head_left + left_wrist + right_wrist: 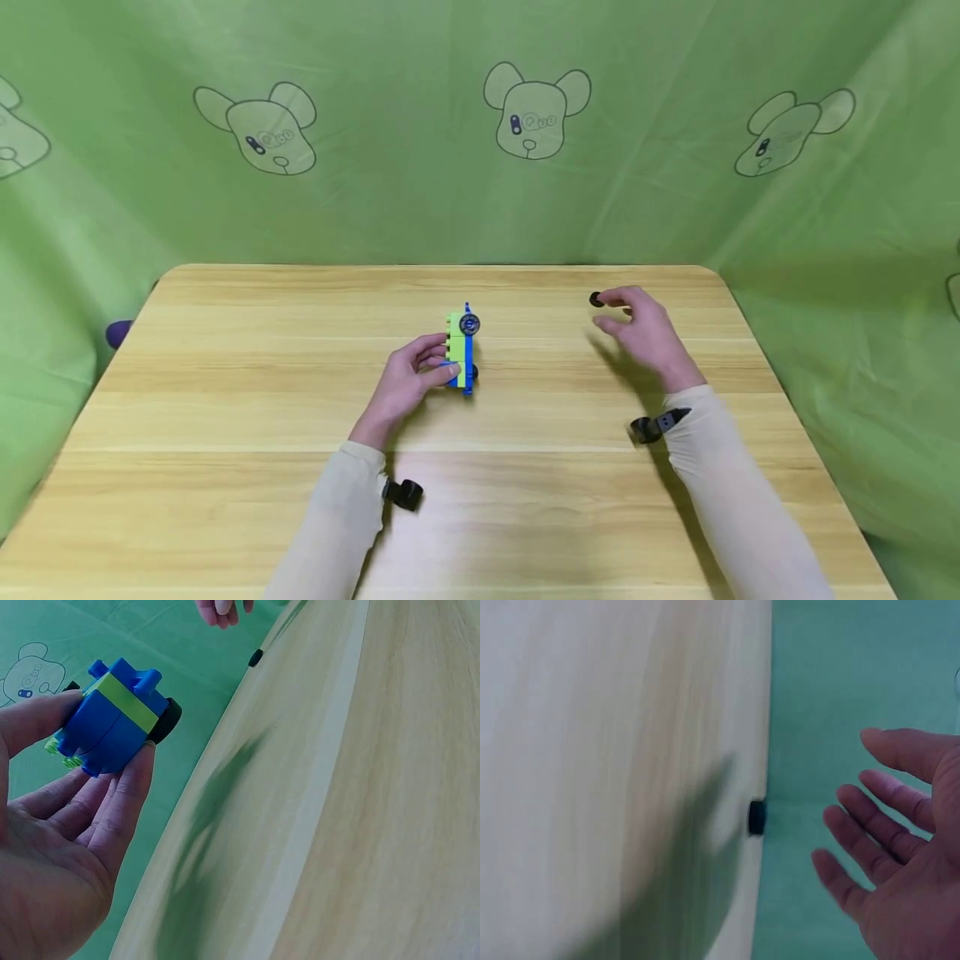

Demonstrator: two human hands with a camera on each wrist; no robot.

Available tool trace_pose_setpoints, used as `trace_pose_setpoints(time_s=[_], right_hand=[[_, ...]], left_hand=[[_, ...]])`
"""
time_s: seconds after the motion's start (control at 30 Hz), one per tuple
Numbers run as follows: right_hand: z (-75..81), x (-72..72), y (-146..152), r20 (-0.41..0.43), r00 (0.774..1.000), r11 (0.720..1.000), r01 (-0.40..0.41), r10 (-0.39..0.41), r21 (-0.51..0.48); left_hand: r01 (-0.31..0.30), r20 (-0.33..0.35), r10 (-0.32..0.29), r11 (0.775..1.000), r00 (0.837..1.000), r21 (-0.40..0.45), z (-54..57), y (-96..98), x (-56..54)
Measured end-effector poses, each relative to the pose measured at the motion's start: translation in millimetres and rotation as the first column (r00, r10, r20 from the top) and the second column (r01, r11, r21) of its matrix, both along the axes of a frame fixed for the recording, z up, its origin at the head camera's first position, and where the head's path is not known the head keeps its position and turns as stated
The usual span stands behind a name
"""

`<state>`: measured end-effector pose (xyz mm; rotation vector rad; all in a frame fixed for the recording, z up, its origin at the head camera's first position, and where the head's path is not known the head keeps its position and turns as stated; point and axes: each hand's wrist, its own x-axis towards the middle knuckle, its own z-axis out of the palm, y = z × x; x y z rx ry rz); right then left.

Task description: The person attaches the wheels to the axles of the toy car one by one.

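Observation:
My left hand (408,379) pinches a toy car (459,348) built of blue and lime-green blocks, held above the middle of the table and turned on its side. Black wheels show on the car, one facing up near its far end. In the left wrist view the thumb and fingers grip the blue end of the car (120,712). A loose black wheel (596,299) lies near the far edge of the table. Close by it, my right hand (641,329) hovers with fingers spread and nothing between them; the right wrist view shows the wheel (757,817) apart from the fingers.
The wooden table (225,400) has rounded far corners. A green curtain (420,200) printed with bear heads hangs behind it and at both sides. Something purple (117,334) shows past the left table edge. Black wrist cameras (408,495) are strapped over the sleeves.

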<state>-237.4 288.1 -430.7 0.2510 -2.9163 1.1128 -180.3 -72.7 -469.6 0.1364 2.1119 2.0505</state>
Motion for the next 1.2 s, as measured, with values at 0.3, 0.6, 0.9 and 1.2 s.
trace_pose_setpoints(time_s=[0.3, 0.6, 0.9, 1.2], right_hand=[[-4.8, -32.8, 17, 0.071, 0.997, 1.000, -0.004, 0.002, 0.021], [-13.7, -59.0, 22, 0.127, 0.991, 0.997, -0.052, 0.044, 0.056], [-25.2, -68.6, 35, 0.118, 0.991, 0.995, -0.069, 0.061, 0.066], [-31.1, -79.2, 27, 0.109, 0.989, 0.984, -0.114, 0.100, 0.136]], left_hand=[[0.020, 0.029, -0.020, 1.000, 0.999, -0.012, 24.2, 0.4, 8.3], [0.020, 0.030, -0.019, 1.000, 0.999, -0.019, 34.3, -0.8, 11.7], [0.042, 0.026, -0.042, 0.999, 0.999, -0.023, 34.5, 2.4, 9.0], [0.028, 0.020, -0.028, 0.999, 0.999, -0.036, 36.4, 2.0, 11.5]])
